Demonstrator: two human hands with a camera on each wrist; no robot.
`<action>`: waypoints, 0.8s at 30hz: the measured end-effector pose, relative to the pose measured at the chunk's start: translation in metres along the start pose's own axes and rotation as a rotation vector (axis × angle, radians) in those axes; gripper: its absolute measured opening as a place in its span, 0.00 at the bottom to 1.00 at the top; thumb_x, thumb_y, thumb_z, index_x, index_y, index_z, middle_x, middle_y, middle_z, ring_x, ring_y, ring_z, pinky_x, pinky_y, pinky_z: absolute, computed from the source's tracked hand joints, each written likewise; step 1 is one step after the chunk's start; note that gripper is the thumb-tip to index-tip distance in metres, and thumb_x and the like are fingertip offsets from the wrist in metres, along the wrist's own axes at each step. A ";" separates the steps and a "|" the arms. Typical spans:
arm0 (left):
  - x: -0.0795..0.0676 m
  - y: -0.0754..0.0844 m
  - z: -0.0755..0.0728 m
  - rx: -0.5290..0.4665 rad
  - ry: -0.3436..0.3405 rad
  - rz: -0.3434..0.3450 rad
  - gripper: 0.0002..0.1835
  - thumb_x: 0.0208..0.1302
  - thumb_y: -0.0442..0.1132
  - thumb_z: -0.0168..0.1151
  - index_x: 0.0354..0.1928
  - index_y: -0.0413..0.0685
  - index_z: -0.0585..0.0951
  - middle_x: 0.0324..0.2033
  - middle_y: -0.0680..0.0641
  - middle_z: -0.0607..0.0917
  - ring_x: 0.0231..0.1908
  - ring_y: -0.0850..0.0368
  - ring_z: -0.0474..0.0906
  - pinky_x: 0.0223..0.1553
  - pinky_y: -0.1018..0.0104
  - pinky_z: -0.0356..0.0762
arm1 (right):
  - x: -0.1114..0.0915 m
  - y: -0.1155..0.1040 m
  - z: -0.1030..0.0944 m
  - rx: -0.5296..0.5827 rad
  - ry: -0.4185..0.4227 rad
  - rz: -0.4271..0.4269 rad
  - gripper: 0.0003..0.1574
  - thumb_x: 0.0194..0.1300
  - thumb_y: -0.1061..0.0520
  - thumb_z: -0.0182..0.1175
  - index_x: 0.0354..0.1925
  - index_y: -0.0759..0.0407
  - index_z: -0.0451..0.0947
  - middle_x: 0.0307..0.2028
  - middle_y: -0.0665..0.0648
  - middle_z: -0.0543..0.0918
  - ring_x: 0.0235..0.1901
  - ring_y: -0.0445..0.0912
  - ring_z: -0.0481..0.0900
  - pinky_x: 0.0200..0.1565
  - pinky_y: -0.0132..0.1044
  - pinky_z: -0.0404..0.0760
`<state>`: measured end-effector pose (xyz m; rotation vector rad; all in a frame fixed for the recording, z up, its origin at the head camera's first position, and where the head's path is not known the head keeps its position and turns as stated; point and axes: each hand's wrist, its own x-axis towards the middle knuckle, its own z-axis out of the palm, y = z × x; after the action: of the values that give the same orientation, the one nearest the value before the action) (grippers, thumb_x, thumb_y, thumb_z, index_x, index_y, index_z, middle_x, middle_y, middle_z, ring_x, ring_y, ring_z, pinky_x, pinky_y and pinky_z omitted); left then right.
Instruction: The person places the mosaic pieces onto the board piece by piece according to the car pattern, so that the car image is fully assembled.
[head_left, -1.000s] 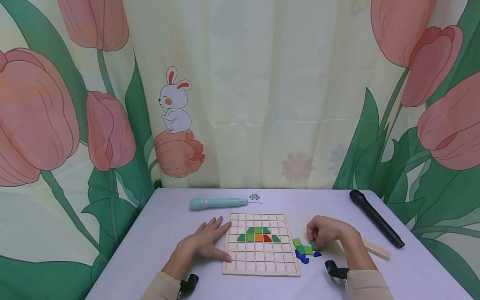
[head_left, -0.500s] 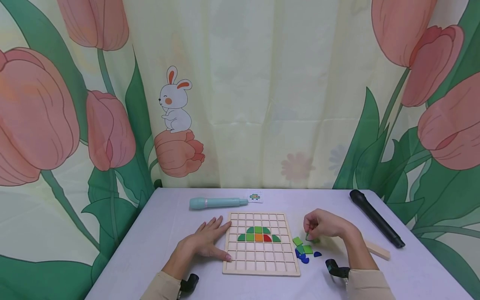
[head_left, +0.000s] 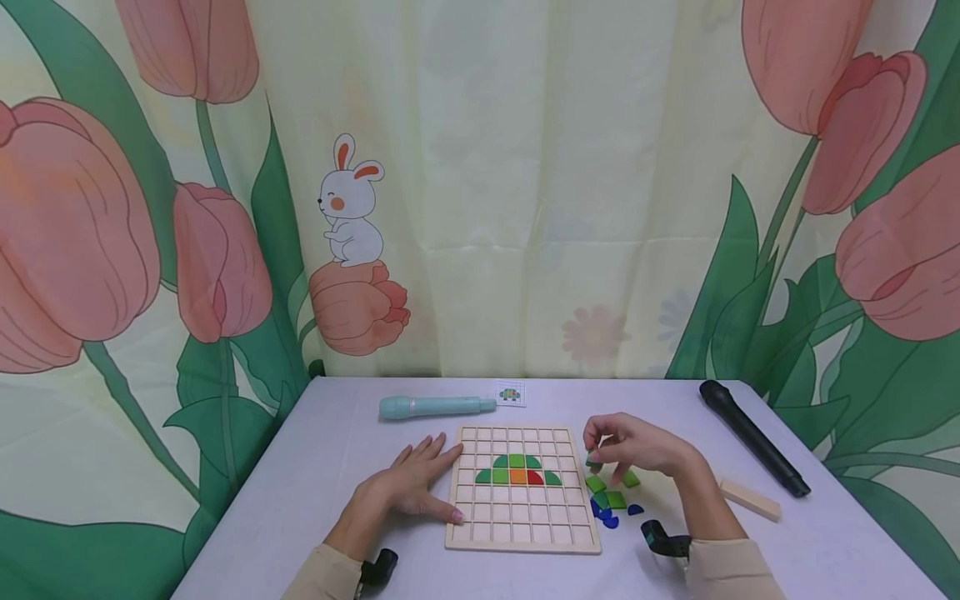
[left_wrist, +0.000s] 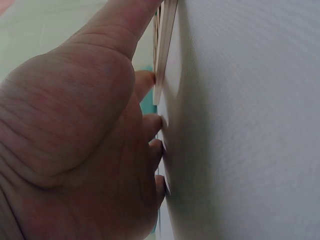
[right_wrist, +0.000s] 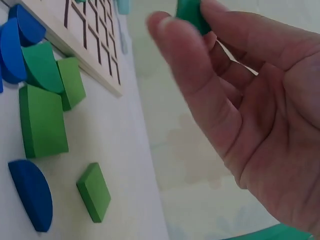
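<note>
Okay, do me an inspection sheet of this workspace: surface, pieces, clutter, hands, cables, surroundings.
Surface: white tabletop, looks flat.
Job's things: grid board bearing green, orange and red pieces; loose green and blue pieces to its right; small pattern card beyond it.
Clutter: teal cylinder, black rod, wooden strip.
Hands: left hand spread, thumb at the board's left edge; right hand pinching a dark green piece.
Cables: nothing seen.
Surroundings: backdrop printed with tulips and a rabbit.

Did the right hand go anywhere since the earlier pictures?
Yes. In the head view, the right hand has moved left, closer to the wooden grid board.
</note>
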<state>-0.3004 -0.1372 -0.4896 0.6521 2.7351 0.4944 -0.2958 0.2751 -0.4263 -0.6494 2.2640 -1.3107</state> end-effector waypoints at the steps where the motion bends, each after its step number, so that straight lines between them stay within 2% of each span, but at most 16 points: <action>1: 0.000 0.000 0.000 0.001 -0.001 -0.001 0.65 0.45 0.79 0.72 0.83 0.64 0.57 0.84 0.43 0.49 0.84 0.42 0.40 0.81 0.36 0.40 | 0.002 0.000 0.002 -0.002 0.002 -0.020 0.10 0.75 0.62 0.61 0.47 0.69 0.73 0.40 0.67 0.83 0.43 0.61 0.86 0.35 0.47 0.91; 5: 0.000 -0.001 0.001 0.002 0.000 -0.001 0.65 0.45 0.79 0.72 0.83 0.64 0.57 0.84 0.43 0.49 0.84 0.42 0.40 0.81 0.36 0.39 | 0.012 0.000 0.010 -0.033 0.058 -0.085 0.11 0.76 0.62 0.60 0.50 0.69 0.74 0.40 0.66 0.82 0.41 0.59 0.83 0.39 0.41 0.90; 10: 0.000 -0.001 0.002 0.003 -0.002 -0.005 0.65 0.45 0.79 0.72 0.83 0.65 0.57 0.84 0.43 0.49 0.84 0.42 0.40 0.81 0.36 0.39 | 0.023 0.000 0.020 -0.081 0.142 -0.095 0.13 0.73 0.64 0.62 0.54 0.65 0.80 0.45 0.68 0.84 0.40 0.53 0.84 0.46 0.34 0.87; 14: 0.001 -0.001 0.002 0.010 -0.002 -0.008 0.65 0.45 0.79 0.72 0.83 0.65 0.56 0.84 0.44 0.49 0.84 0.42 0.40 0.81 0.36 0.40 | 0.030 0.000 0.026 -0.089 0.184 -0.092 0.16 0.72 0.63 0.64 0.56 0.65 0.82 0.49 0.70 0.85 0.40 0.51 0.85 0.47 0.31 0.87; 21: 0.001 -0.001 0.002 0.008 -0.006 -0.012 0.65 0.45 0.79 0.72 0.83 0.66 0.56 0.84 0.44 0.49 0.84 0.43 0.40 0.82 0.37 0.39 | 0.038 -0.001 0.035 -0.096 0.249 -0.095 0.13 0.70 0.62 0.67 0.52 0.58 0.85 0.48 0.64 0.88 0.41 0.51 0.85 0.46 0.31 0.88; 24: 0.001 -0.002 0.002 0.004 -0.004 -0.012 0.65 0.44 0.79 0.72 0.83 0.66 0.56 0.84 0.44 0.49 0.84 0.44 0.40 0.82 0.37 0.39 | 0.041 -0.003 0.040 -0.126 0.256 -0.110 0.13 0.70 0.62 0.67 0.52 0.59 0.86 0.48 0.59 0.89 0.42 0.50 0.85 0.46 0.31 0.87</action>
<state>-0.3006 -0.1377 -0.4926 0.6367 2.7347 0.4849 -0.3040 0.2228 -0.4473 -0.6917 2.5663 -1.3798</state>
